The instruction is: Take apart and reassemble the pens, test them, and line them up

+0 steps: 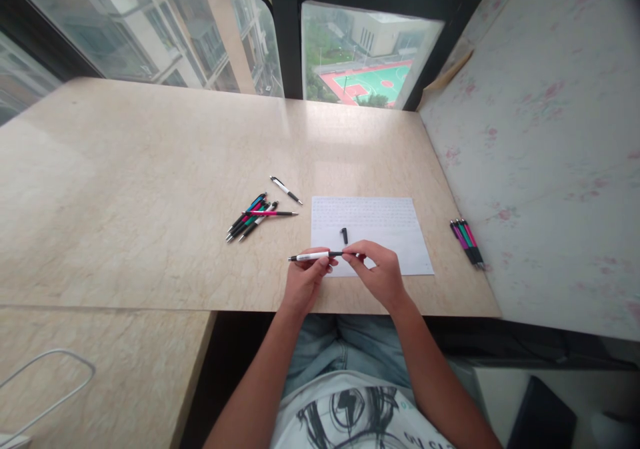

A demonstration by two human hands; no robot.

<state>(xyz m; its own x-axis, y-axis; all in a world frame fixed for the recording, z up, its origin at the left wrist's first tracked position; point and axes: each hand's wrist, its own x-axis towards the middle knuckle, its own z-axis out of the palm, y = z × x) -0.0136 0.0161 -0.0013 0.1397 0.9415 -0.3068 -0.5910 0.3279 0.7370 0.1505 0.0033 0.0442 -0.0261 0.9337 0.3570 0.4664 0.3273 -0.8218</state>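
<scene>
My left hand [306,281] is closed around a white-and-black pen [313,256], which lies level above the lower edge of a sheet of paper [373,212]. My right hand [377,269] pinches the dark right end of the same pen between thumb and fingers. Whether that end is one piece with the barrel or a separate part, I cannot tell. Just beyond the fingers, a small black pen part with a bent top [345,235] rests on the sheet. Rows of faint writing cover the sheet's upper half.
Left of the paper lies a loose pile of several coloured pens [250,219], with a single white-and-black pen [286,189] behind it. Several more pens [467,243] sit side by side near the right wall. A white cable [75,354] curls over the lower left surface.
</scene>
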